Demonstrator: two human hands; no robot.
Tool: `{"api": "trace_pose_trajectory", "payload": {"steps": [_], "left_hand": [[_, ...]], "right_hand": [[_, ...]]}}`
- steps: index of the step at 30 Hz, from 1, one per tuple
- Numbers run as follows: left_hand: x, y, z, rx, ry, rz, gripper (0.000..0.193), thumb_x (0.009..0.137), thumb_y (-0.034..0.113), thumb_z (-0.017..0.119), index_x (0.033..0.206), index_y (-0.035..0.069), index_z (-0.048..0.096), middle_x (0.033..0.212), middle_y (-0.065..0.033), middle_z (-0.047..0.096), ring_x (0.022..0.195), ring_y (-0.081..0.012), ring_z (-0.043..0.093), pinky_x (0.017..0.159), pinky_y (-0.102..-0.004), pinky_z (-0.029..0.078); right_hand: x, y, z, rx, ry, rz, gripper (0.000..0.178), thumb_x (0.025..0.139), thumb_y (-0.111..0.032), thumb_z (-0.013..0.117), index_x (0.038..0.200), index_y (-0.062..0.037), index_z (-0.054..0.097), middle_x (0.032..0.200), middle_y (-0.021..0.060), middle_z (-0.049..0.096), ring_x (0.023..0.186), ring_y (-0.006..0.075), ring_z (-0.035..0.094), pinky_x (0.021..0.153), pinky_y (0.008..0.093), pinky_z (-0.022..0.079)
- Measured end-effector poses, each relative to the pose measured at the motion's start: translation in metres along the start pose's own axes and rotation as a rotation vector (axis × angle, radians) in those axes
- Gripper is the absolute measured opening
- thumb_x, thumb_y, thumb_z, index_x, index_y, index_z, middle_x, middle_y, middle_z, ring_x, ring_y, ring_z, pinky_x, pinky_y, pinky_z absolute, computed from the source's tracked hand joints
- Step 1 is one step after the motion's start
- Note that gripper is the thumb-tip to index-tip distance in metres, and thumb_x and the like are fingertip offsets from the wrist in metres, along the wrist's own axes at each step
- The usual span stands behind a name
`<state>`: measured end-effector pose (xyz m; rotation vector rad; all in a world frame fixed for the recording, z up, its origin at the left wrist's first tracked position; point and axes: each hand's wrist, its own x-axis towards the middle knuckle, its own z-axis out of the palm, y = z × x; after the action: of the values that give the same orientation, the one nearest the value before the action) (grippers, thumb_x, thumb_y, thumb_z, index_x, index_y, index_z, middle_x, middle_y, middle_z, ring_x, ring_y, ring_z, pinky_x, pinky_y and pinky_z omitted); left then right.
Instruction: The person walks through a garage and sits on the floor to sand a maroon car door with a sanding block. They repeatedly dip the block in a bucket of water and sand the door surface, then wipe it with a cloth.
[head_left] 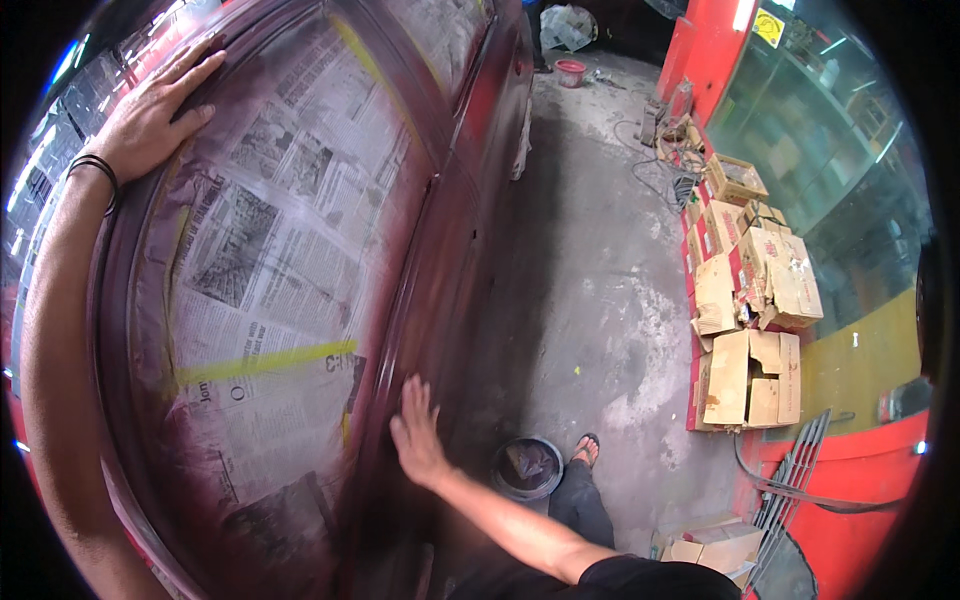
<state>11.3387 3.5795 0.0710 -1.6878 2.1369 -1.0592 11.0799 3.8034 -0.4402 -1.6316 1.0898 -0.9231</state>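
Note:
A dark red car stands at my left, its windows covered with newspaper held by yellow masking tape. High on the door frame, along the roof edge, my left hand rests with its fingers stretched out and nothing in it; black bands circle that wrist. Lower down, just under the window line, my right hand is against the door panel, fingers extended and slightly blurred. No tool shows in either hand. Close by my foot is a dark bucket with murky liquid in it.
Opened cardboard boxes are lined up along the glass wall at the right. Grey metal strips lean near another carton. Farther off are cables, a red basin and a person's dark-clothed leg.

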Motion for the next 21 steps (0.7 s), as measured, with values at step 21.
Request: {"api": "trace_pose_trajectory", "payload": {"steps": [21], "left_hand": [[0.015, 0.009, -0.005, -0.096, 0.110, 0.035, 0.062, 0.107, 0.039, 0.060, 0.164, 0.023, 0.044, 0.174, -0.0098, 0.034, 0.160, -0.0300, 0.033, 0.131, -0.0446, 0.029]], "right_hand": [[0.215, 0.065, -0.087, 0.101, 0.344, 0.026, 0.069, 0.116, -0.050, 0.022, 0.173, -0.0123, 0.014, 0.181, 0.0128, 0.009, 0.166, 0.0379, 0.005, 0.126, 0.0723, 0.005]]}}
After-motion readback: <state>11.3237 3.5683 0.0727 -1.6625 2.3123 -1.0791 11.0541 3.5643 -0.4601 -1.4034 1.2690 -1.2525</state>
